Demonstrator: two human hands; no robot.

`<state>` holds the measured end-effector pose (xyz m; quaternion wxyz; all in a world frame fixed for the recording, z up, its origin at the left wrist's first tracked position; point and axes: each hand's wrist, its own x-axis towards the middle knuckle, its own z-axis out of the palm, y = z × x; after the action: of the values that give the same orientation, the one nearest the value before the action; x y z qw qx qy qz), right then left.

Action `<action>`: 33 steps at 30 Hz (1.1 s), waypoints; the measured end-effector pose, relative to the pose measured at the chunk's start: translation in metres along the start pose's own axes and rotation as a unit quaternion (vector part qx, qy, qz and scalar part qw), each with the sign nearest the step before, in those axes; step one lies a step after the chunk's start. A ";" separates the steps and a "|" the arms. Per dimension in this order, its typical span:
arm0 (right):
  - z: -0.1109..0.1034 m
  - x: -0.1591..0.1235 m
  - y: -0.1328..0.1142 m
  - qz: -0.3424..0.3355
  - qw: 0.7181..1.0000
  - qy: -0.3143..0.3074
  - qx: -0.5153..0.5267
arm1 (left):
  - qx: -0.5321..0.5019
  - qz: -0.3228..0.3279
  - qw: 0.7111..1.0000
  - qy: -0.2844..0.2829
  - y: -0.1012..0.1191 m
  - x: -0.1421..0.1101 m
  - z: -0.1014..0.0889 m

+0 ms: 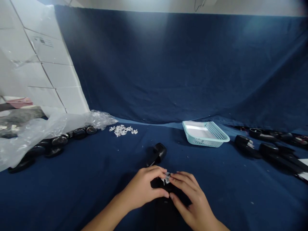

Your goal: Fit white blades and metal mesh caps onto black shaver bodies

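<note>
In the head view my left hand (146,186) and my right hand (189,195) meet at the bottom middle, fingertips nearly touching. Between them is a small white plastic piece (166,178), set against a long black plastic part (166,210) that runs down towards me. Both hands are closed around these, thumbs on the near side and fingers on the far side. My fingers cover much of the white piece and the upper end of the black part. Just beyond my hands lies another black curved piece (160,152) on the blue cloth.
A heap of small white plastic pieces (122,130) lies at the back left. Rounded black parts (59,141) and clear plastic wrap (60,123) line the left. A light-blue basket (207,142) stands at the back right, near several black parts (269,149). A blue curtain (168,70) hangs behind.
</note>
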<state>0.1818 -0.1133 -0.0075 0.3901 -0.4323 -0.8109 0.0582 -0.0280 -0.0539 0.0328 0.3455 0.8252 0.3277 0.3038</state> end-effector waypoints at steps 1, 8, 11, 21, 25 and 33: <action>0.000 0.000 0.000 -0.002 1.000 0.006 0.000 | 0.001 0.000 1.000 0.000 0.000 0.000 0.000; -0.002 0.000 -0.004 0.007 0.999 0.005 0.037 | -0.044 -0.004 0.999 -0.005 0.010 -0.002 -0.004; -0.001 0.000 -0.004 0.008 0.999 0.005 0.042 | -0.055 -0.038 0.998 0.008 0.015 -0.001 -0.005; 0.000 -0.001 -0.003 0.003 0.998 0.003 0.063 | -0.142 -0.087 0.986 0.023 0.010 0.003 0.003; 0.004 -0.003 -0.002 0.072 0.993 0.018 0.094 | -0.173 -0.115 0.978 0.024 0.005 0.003 0.005; 0.004 -0.003 0.003 0.157 0.976 -0.029 0.150 | -0.312 -0.169 0.930 0.094 0.000 0.006 0.008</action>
<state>0.1825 -0.1129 -0.0132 0.4126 -0.4890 -0.7258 0.2529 -0.0182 -0.0521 0.0298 0.5993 0.5755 0.3824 0.4042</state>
